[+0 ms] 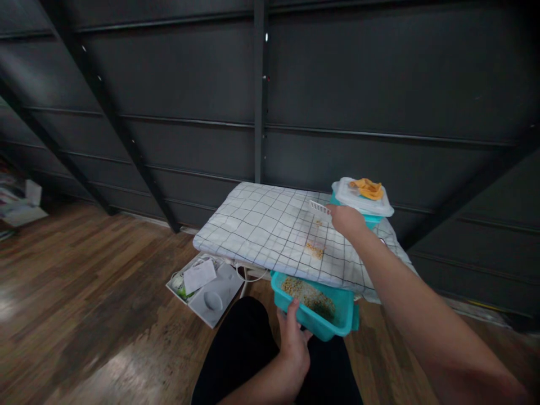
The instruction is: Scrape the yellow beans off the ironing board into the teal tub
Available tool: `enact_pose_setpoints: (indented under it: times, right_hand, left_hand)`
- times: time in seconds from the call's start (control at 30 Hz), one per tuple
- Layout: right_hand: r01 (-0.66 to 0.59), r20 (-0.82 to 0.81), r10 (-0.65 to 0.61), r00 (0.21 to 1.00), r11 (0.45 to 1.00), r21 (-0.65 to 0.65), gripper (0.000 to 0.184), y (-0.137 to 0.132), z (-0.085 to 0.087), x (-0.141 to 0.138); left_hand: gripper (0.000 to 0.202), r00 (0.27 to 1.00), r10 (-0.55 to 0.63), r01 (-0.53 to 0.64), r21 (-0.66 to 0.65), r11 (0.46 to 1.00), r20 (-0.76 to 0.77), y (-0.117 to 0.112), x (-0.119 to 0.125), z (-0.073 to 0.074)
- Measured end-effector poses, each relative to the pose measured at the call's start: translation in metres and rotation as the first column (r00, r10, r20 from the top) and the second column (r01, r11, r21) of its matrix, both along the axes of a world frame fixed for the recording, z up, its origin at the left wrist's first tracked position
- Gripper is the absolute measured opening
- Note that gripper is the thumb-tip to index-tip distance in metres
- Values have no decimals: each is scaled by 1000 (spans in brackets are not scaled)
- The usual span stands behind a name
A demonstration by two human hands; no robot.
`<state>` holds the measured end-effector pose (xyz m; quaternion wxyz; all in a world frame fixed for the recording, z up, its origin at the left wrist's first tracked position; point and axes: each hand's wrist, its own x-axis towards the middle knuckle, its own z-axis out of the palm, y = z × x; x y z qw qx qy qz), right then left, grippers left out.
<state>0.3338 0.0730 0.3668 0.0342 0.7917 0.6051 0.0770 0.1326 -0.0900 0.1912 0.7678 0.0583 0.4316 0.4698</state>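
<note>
My left hand [292, 337] grips the near side of a teal plastic bin [276, 288], thumb on its rim. The bin is held just below the table's front edge, with a mix of yellowish and pale grains [310, 297] inside. In my right hand [348, 220], fingers closed, is a white slotted plastic piece [319, 208], above the checked cloth [257, 216]. A small heap of yellow grains [314, 250] lies on the cloth between the slotted piece and the bin, with a few more grains [318, 223] farther back.
A lidded teal container [337, 198] stands at the table's back right, an orange cloth [368, 188] on its lid. On the floor to the left sits a white box [213, 295] holding papers and cords. A dark panelled wall [202, 73] rises behind the table.
</note>
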Motion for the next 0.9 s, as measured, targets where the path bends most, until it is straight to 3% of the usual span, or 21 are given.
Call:
enact_pose_setpoints:
  times: [0.2, 0.33, 0.47, 0.53, 0.73, 0.9]
  right_hand:
    - [-74, 7, 74, 997, 997, -24, 45, -23, 2, -10]
    - [-92, 55, 90, 994, 995, 35, 45, -32, 10, -12]
    - [-46, 131, 29, 991, 991, 127, 49, -23, 23, -12]
    - [-34, 155, 16, 988, 993, 110, 50, -12, 25, -13]
    - [-11, 128, 11, 992, 1000, -7, 46, 12, 8, -16]
    - [-60, 108, 64, 992, 997, -43, 44, 2, -3, -13]
  left_hand:
    - [59, 1000, 0, 0, 1, 1000, -2, -1, 0, -6]
    - [59, 1000, -3, 4, -5, 1000, 14, -2, 1, -11]
    - [59, 1000, 5, -5, 6, 1000, 17, -2, 1, -10]
    - [60, 1000, 12, -12, 13, 1000, 20, -2, 1, -8]
    - [56, 1000, 10, -11, 20, 1000, 18, -1, -1, -4]
    - [57, 1000, 6, -5, 13, 1000, -4, 0, -5, -1]
